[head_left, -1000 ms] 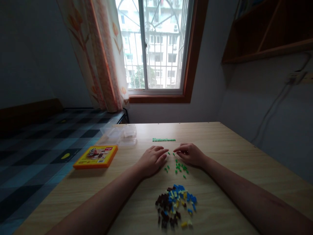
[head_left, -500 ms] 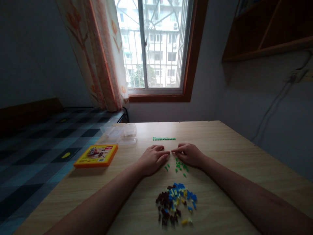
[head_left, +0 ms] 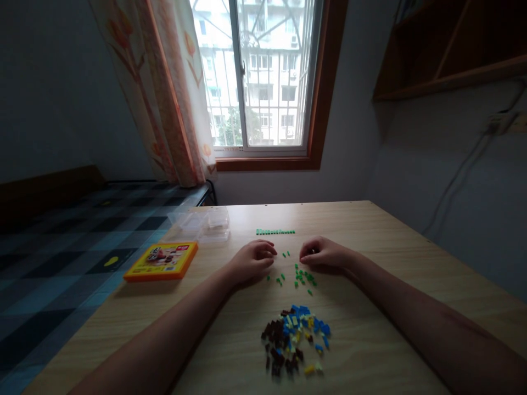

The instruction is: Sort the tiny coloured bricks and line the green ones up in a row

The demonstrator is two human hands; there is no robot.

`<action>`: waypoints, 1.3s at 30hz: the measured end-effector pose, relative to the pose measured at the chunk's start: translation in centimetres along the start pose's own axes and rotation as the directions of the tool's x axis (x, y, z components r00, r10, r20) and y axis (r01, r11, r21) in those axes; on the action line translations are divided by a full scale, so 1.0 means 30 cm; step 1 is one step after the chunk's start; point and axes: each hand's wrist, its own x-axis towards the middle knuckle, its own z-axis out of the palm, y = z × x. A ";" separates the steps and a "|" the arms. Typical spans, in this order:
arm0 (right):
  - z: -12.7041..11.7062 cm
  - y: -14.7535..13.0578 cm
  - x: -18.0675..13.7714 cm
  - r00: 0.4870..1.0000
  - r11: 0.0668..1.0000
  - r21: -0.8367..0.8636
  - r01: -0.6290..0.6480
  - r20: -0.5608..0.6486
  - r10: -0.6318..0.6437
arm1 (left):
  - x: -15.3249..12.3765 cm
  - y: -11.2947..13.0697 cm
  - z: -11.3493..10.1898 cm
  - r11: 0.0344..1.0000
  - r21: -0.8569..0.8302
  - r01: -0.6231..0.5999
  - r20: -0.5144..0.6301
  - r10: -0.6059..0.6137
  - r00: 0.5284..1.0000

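Observation:
My left hand hovers over or rests on the table, fingers loosely bent and apart, with nothing visible in it. Opposite, my right hand has thumb and fingertips curled together; whether a piece sits between them is hidden. Between the hands lie two small green bricks. A loose cluster of green bricks is just below my right hand, with a few strays near my left. Beyond both hands runs a straight row of green bricks.
Closer to me is a pile of brown bricks, blue bricks and yellow ones. An orange-yellow box and clear plastic trays stand on the table's left side. A bed with a checked cover adjoins the table.
My hands have moved apart, left hand leftward and right hand rightward. Two green bricks now show between them. The right index finger, stretched out before, is now curled in.

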 end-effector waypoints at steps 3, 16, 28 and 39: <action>-0.011 -0.007 -0.008 0.997 0.999 0.025 -0.042 0.059 0.040 | -0.004 -0.004 0.001 0.981 -0.172 0.084 0.081 -0.071 0.994; -0.014 -0.026 -0.008 0.993 0.998 -0.027 -0.056 0.099 0.059 | -0.005 0.009 -0.025 0.997 0.055 -0.047 0.192 0.036 0.981; -0.001 -0.020 -0.012 0.989 0.972 0.183 -0.145 0.041 0.140 | -0.020 0.034 -0.004 0.943 0.301 -0.144 0.187 0.090 0.978; -0.001 -0.014 -0.009 0.990 0.966 0.214 -0.142 0.009 0.144 | 0.002 -0.014 0.016 0.920 0.388 -0.049 -0.090 0.091 0.992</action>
